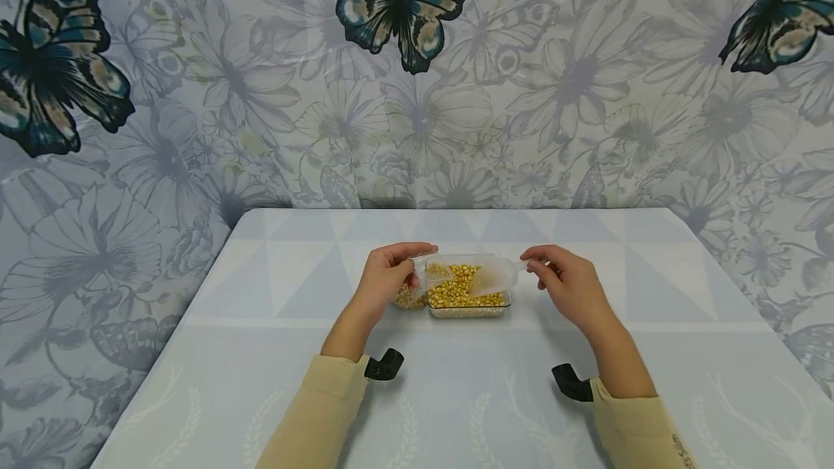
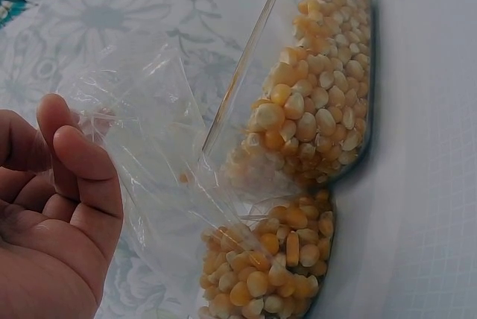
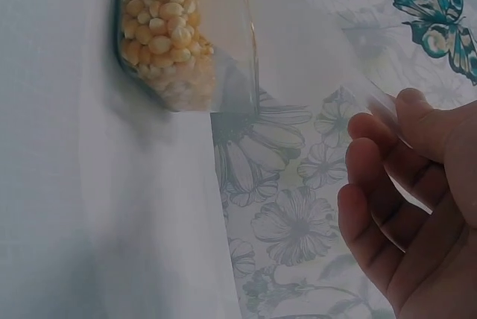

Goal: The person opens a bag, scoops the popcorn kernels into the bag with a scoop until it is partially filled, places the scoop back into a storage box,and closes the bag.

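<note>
On the table a clear rectangular glass container [image 1: 468, 312] holds yellow corn kernels [image 1: 456, 292]. My right hand [image 1: 565, 282] pinches the thin handle of a translucent plastic scoop [image 1: 496, 275] between thumb and index finger, at the container's right. The scoop's wide part lies across the kernels in the head view. On the other side, my left hand [image 1: 389, 273] pinches a clear, crinkled plastic bag [image 2: 160, 155]. More kernels [image 2: 261, 263] sit in a second clear vessel, close beside the container's left end and partly hidden by the hand and bag.
A pale table [image 1: 300, 396] with a triangle pattern extends around the container. Its back edge meets a wall covering [image 1: 456, 129] printed with flowers and butterflies. Black wrist mounts [image 1: 386, 365] stick out from both sleeves.
</note>
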Motion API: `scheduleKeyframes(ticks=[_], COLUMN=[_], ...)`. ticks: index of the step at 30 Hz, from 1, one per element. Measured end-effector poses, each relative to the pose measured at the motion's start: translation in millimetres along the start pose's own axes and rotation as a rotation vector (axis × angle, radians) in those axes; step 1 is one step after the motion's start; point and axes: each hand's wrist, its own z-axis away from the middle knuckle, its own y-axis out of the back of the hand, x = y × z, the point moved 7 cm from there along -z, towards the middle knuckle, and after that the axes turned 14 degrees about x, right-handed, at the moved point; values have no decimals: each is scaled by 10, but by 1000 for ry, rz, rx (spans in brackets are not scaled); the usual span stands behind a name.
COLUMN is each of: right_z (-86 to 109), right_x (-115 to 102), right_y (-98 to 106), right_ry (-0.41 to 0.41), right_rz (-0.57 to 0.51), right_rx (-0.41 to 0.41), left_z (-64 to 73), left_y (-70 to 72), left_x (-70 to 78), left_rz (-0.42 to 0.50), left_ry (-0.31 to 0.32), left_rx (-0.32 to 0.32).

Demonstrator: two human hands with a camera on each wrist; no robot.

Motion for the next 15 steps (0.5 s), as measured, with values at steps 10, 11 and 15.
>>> scheduleKeyframes(ticks=[10, 11, 15], right_z=[32, 37, 62], right_x=[73, 82, 109], right_y=[-125, -137, -194], right_ry=[-46, -51, -50], right_rz=[23, 29, 64], right_rx=[-86, -97, -137], left_z=[-2, -2, -1], left_y=[-5, -4, -6], left_x=[4, 3, 2], left_rz=[8, 8, 7], left_ry=[-7, -5, -2], left_rx=[3, 4, 5])
